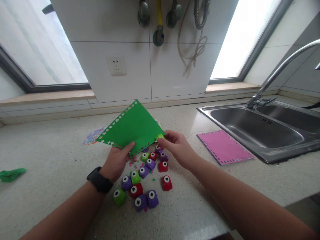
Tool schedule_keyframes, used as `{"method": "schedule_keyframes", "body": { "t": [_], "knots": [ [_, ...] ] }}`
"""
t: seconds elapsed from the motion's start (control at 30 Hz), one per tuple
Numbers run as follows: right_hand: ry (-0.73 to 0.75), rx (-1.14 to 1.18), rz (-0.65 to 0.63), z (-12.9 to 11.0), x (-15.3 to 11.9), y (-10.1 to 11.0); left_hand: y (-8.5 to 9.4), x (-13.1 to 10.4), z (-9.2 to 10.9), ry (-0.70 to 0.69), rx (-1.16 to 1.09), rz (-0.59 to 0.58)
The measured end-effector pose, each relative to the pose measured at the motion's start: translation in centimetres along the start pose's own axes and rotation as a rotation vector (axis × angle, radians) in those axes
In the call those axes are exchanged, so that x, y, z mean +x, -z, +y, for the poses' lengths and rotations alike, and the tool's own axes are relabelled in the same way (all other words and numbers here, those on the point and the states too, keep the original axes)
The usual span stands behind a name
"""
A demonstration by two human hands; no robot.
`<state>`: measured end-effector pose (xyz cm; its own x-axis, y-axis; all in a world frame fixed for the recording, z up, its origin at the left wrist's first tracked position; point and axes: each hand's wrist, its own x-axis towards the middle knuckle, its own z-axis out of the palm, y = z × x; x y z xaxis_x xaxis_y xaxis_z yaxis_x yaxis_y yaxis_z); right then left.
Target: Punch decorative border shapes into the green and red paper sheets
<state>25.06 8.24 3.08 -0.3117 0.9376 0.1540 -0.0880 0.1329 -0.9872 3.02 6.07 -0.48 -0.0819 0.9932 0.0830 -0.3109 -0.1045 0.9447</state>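
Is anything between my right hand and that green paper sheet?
Yes, a small lime-green plastic punch, pinched by the right hand at the right corner of the green paper sheet. Nothing else visible.

A speckled countertop [50,150] bears 4 red punches [167,185], purple punches [153,202], green punches [135,180] and 1 pink sheet [222,146].

Overexposed daylight enters through windows [240,36] beyond the left hand [118,160] and right hand [177,146]; the speckled countertop [197,203] beneath them is softly shadowed, detail slightly hazy, window frames [60,87] skewed by wide-angle distortion.
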Motion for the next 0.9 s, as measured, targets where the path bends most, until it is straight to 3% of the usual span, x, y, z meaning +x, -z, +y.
{"method": "schedule_keyframes", "body": {
  "t": [0.43, 0.9],
  "knots": [
    [-0.139, 0.190, -0.072, 1.5, 0.4, -0.1, 0.4, -0.3, 0.4, 0.000, 0.218, -0.086],
    [-0.248, 0.159, -0.086, 1.8, 0.4, -0.7, 0.4, -0.4, 0.6, -0.011, 0.276, -0.106]
  ]
}}
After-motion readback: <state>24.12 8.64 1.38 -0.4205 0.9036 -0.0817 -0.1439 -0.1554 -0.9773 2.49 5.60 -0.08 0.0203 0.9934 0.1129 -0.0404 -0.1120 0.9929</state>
